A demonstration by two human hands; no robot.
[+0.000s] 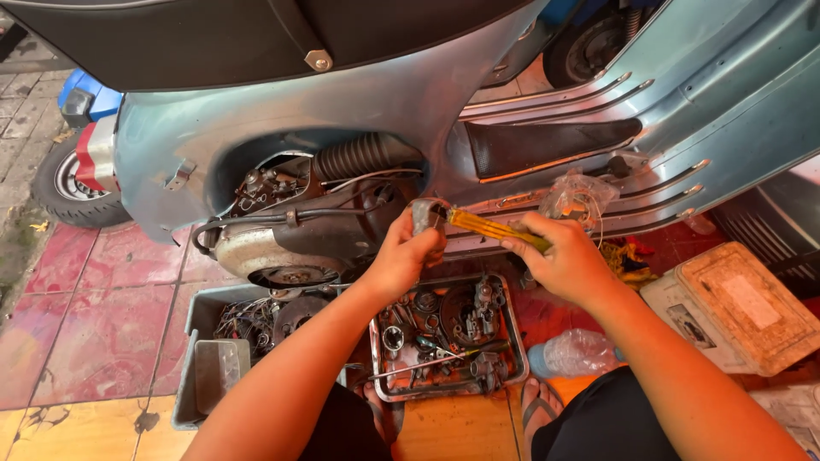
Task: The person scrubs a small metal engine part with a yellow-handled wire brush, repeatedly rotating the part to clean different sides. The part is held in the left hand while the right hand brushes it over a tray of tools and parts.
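At the centre of the frame the left hand (401,256) is closed around a small grey metal part (422,215), holding it up in front of the open engine bay. Just to its right, the right hand (568,260) grips the yellow-handled screwdriver (495,229) by its handle, fingers wrapped round it, with the shaft end pointing left and meeting the grey part. Both hands hover above the floor, close together, in front of the pale blue scooter body (410,102) that fills the upper half of the frame.

Left of the hands, inside the cut-out side of the scooter, sits the exposed grey engine (290,239), with a black ribbed rubber hose (359,155) above it and black cables running across. The black seat (213,34) runs along the top edge. On the scooter's footboard to the upper right of the right hand lies a crumpled clear plastic bag (576,195).

Below the hands, on the red tiled floor (94,316), stands a shallow rectangular metal tray (515,341) filled with small engine parts and tools. To its left is a grey plastic bin (192,341) holding wires and a round dark part. At lower right lies a clear plastic bottle (574,352) on its side, and further right a dirty white foam box (735,307).
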